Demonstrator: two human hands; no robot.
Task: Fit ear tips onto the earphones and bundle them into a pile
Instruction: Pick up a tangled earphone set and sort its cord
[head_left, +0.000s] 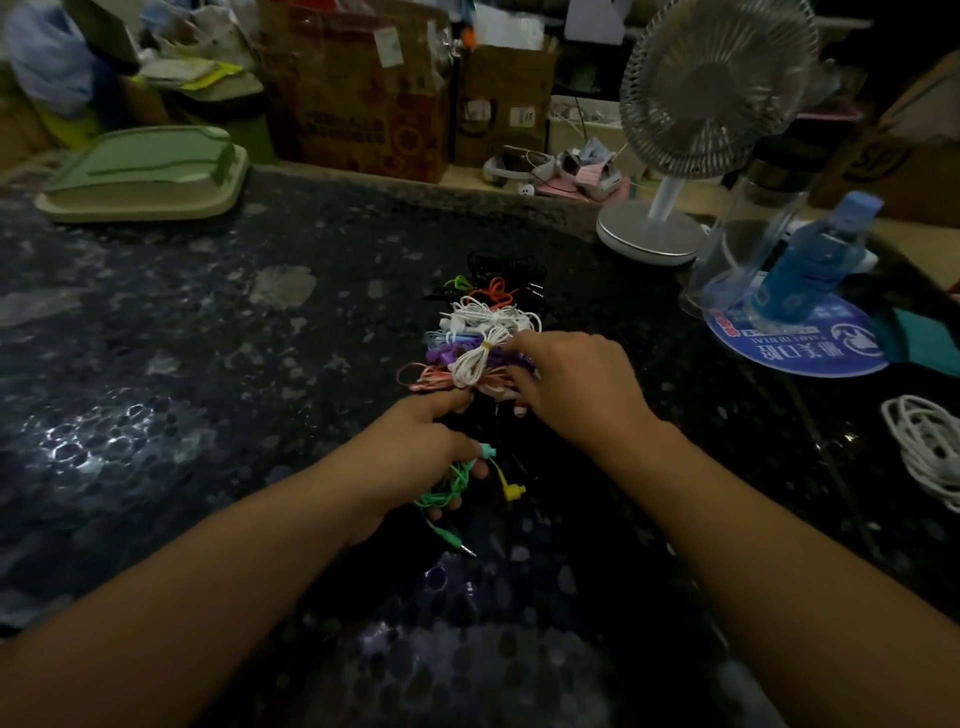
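A dark speckled stone countertop (218, 332) is filling the near and middle ground, catching glare at near left. A pale green lidded tray (143, 179) is sitting at far left. Cardboard boxes (363, 98) are lining the far edge, with a heap of bags and papers (156, 47) piling up at far left. A white desk fan (696, 119) is standing at far right (its blades look blurred), beside a clear tumbler (753, 223) and a blue bottle (815, 260) resting on a round blue mat (795, 343). The light is staying dim throughout.
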